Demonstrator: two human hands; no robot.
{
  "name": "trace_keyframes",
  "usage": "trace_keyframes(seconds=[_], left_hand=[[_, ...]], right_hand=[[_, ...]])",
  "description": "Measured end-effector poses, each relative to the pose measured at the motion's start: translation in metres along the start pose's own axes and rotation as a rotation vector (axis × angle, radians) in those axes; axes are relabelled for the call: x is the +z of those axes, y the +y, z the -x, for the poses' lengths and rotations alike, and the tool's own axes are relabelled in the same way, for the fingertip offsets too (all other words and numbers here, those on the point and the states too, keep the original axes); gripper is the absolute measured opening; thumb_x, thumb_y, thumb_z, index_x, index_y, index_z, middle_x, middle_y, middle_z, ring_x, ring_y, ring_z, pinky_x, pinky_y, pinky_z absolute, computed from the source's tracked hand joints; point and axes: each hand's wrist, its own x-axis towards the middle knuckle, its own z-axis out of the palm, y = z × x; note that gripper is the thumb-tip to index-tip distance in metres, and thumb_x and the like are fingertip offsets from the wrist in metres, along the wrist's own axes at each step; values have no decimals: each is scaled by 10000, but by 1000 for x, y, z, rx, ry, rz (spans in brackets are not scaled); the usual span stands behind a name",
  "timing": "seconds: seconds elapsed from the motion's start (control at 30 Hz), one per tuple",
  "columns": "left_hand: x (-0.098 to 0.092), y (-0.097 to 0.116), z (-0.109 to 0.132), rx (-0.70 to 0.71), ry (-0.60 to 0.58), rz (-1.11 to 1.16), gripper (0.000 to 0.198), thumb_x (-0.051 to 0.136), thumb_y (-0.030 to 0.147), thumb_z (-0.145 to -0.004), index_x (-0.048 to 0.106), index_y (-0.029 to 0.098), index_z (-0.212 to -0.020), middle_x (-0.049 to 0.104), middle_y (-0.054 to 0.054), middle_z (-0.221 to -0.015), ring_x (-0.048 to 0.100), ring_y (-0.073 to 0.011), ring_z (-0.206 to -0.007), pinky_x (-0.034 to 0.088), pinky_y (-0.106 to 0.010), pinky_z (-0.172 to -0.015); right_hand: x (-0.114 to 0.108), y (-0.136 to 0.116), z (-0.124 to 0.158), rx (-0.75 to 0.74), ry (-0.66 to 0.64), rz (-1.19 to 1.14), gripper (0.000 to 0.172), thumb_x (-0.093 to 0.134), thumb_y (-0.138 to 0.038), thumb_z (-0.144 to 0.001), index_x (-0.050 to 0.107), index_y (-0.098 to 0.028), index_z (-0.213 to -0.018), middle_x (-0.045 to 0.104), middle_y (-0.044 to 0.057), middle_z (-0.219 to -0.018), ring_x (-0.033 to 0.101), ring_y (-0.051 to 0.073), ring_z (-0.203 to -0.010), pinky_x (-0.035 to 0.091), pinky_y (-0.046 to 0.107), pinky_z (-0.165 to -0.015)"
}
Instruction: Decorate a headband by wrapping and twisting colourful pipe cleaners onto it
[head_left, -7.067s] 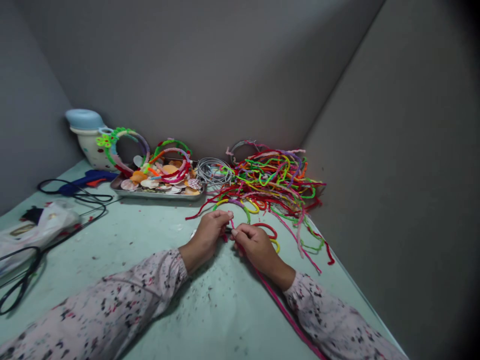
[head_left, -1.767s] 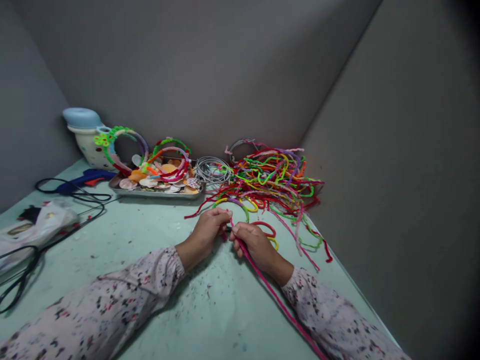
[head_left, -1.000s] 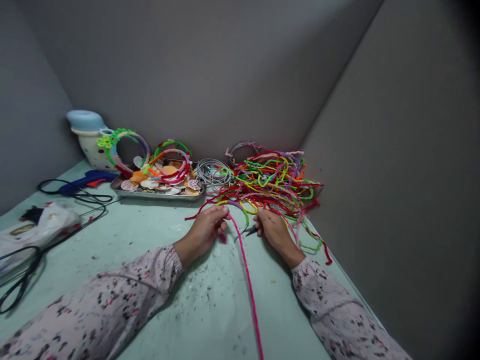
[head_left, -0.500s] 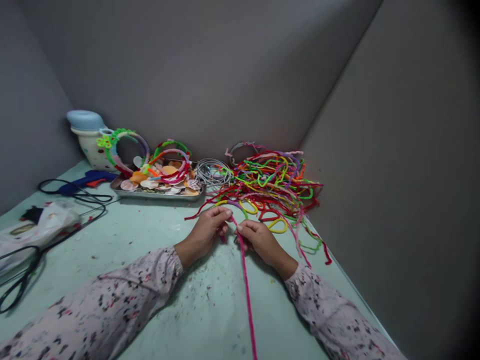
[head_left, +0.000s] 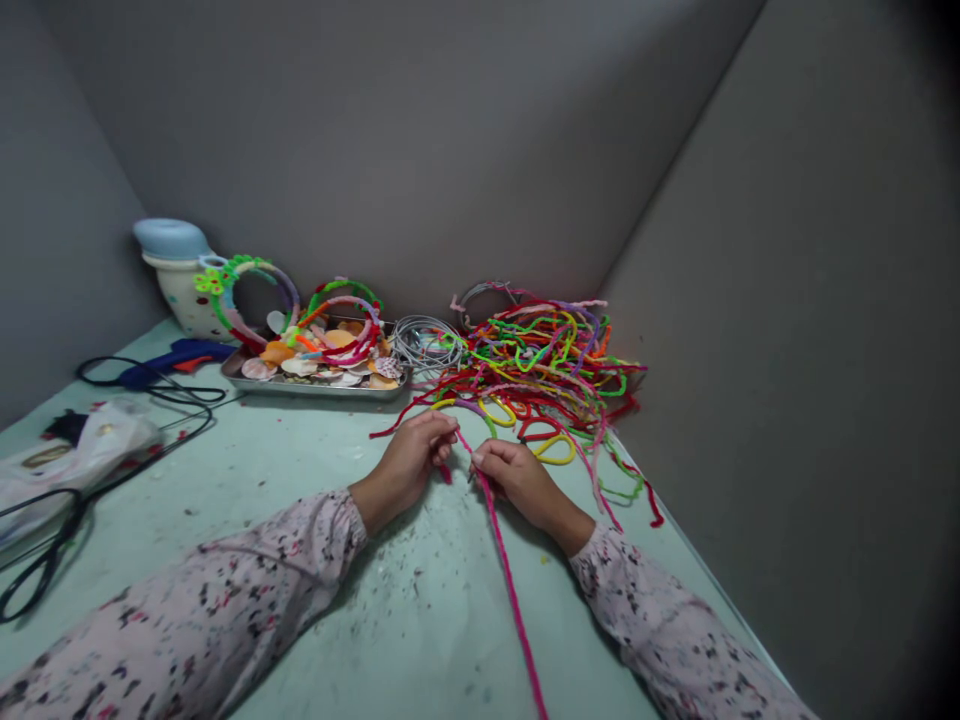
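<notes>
A long pink pipe cleaner (head_left: 512, 590) runs from my left fingertips, past my right fingers, and down to the bottom of the view. My left hand (head_left: 411, 455) is closed, pinching its upper end. With thumb and fingers pressed together, my right hand (head_left: 521, 480) grips the same strand slightly lower. Behind both hands curves a yellow, purple and green wrapped arc (head_left: 472, 408); its lower parts are hidden by my fingers. A short pink end sticks out below the left hand, and a small dark tip shows beside the right fingers.
A heap of colourful pipe cleaners (head_left: 547, 350) lies at the back right, with yellow-and-red scissors handles (head_left: 555, 450) before it. Coiled wire (head_left: 427, 343) adjoins a metal tray (head_left: 315, 390) of shells and wrapped hoops. Leftward are a blue-lidded container (head_left: 180, 290), black cable (head_left: 75, 505) and plastic bag (head_left: 112, 440).
The pink strand's lower end has swung to the right. My left fingertips have shifted slightly left, showing more of the strand between the hands. My right hand has barely moved.
</notes>
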Motion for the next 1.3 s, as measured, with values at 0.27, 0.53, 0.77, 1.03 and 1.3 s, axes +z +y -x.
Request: trace_keyframes(seconds=[0.27,0.53,0.77,1.03,1.3], left_hand=[[0,3,0,51,0,-133,213,670,331,-722,594,134,-750,597,0,-707,460,-57,-446,308,-185,-394],[-1,3,0,200,46,-352,212,663,362,-742,611,159,-711,527,34,-542,417,-83,-429,286,-202,-418],[-5,2,-1,313,50,-588,156,595,313,-797,611,174,-728,527,33,-552,459,-115,-495,341,-227,-505],[-7,2,-1,361,59,-644,140,581,297,-806,624,177,-747,542,27,-584,465,-127,-535,353,-237,-548],[-5,6,1,381,76,-747,158,543,276,-807,614,167,-718,566,9,-631,479,-136,-575,347,-249,-563]], right_hand=[[-3,3,-3,-27,92,47,256,569,-379,-823,556,-186,-655,497,-58,-517,375,83,-444,303,222,-463],[-4,6,-3,-1,97,43,240,576,-383,-818,588,-180,-691,551,-45,-545,389,83,-441,308,221,-459],[-3,4,-3,-11,98,68,220,577,-356,-810,594,-184,-672,553,-44,-545,399,85,-446,307,220,-456],[-5,5,-3,-21,85,94,169,572,-291,-789,600,-185,-660,532,-51,-531,398,86,-454,317,217,-466],[-6,7,-4,-39,101,93,150,556,-270,-775,601,-180,-664,530,-54,-531,390,81,-455,316,212,-465]])
